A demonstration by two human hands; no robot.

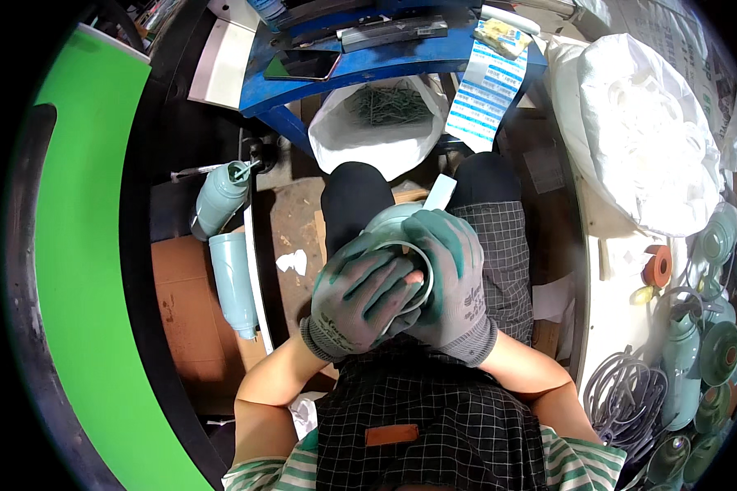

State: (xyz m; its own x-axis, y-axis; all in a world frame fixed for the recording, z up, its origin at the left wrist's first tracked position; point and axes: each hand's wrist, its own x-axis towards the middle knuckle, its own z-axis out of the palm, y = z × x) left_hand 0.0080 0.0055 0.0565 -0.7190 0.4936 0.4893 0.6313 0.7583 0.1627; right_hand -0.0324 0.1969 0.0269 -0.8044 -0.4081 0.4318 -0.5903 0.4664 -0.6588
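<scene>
Head: fingers [452, 239] grip green part [391, 216]; labels [486, 96] beyond.

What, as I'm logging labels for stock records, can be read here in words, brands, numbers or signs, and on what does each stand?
Nothing I can quote reliably.
Blue-and-white sheet: rows of print, too small.
Yellow packet: print, too small.
Long dark box: pale label, too small.
Left glove and right glove: dark marks near the cuffs, too blurred.
</scene>
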